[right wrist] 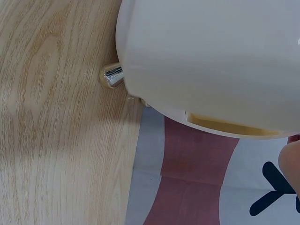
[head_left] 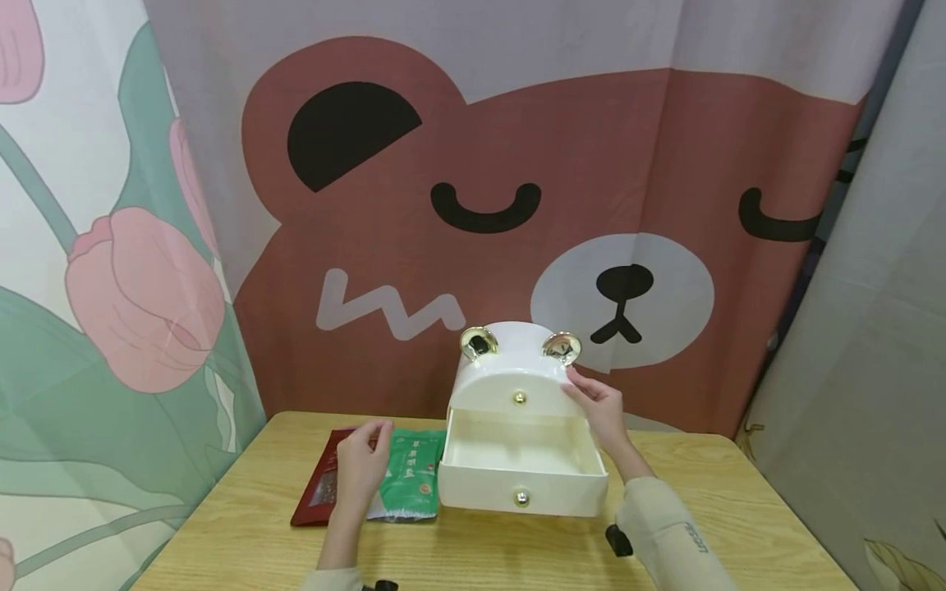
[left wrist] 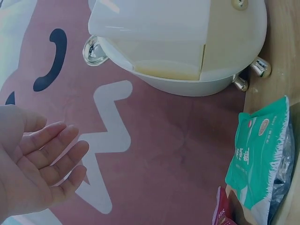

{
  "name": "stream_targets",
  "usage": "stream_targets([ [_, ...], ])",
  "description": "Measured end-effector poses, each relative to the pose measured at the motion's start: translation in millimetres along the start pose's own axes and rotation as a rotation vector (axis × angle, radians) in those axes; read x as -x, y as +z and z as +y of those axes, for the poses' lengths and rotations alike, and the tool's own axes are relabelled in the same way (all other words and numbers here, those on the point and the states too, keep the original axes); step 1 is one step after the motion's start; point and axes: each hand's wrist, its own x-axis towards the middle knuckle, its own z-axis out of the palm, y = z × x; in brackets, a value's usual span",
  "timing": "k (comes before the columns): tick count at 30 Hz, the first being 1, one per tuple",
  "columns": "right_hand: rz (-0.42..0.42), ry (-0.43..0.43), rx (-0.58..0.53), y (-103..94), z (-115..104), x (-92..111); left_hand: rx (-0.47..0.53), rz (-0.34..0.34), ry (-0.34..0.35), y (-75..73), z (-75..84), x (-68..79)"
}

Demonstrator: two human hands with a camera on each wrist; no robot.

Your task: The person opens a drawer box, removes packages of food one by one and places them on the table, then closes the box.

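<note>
A glossy white drawer box (head_left: pixel 539 377) with gold round ears and knobs stands on the table, its lower drawer (head_left: pixel 484 484) pulled out and bare inside. My right hand (head_left: pixel 600 406) holds the box's upper right edge, just under the right ear, thumb and fingers close together there. Only part of a finger (right wrist: pixel 291 164) shows beside the edge in the right wrist view. To the left of the box, my left hand (head_left: pixel 362 464) hovers over the packets, palm and loosely bent fingers (left wrist: pixel 51 154) holding nothing.
A green packet (head_left: pixel 414 476) lies against the box's left side, partly behind my left hand. Left of it is a dark red packet (head_left: pixel 316 501). The wooden table (head_left: pixel 724 509) backs onto a curtain (head_left: pixel 369 246) printed with a bear.
</note>
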Motion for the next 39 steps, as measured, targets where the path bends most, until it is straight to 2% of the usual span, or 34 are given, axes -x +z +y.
stream_targets([
  [10,0.001,0.011,0.02,0.6,-0.8,0.5,0.01,-0.034,0.023,-2.5,5.7,1.5],
  [19,0.001,0.02,0.035,0.5,-2.7,1.3,0.021,-0.023,0.125,-2.7,19.4,7.2],
  [27,-0.002,0.01,0.048,0.5,-0.9,0.2,0.03,-0.046,0.1,-1.9,29.9,11.8],
  [34,0.008,0.009,0.042,0.2,-0.4,0.1,0.048,-0.02,0.155,2.6,37.1,19.0],
  [39,0.004,0.011,0.04,0.6,-0.5,0.6,0.074,-0.047,0.17,5.9,41.5,23.9],
])
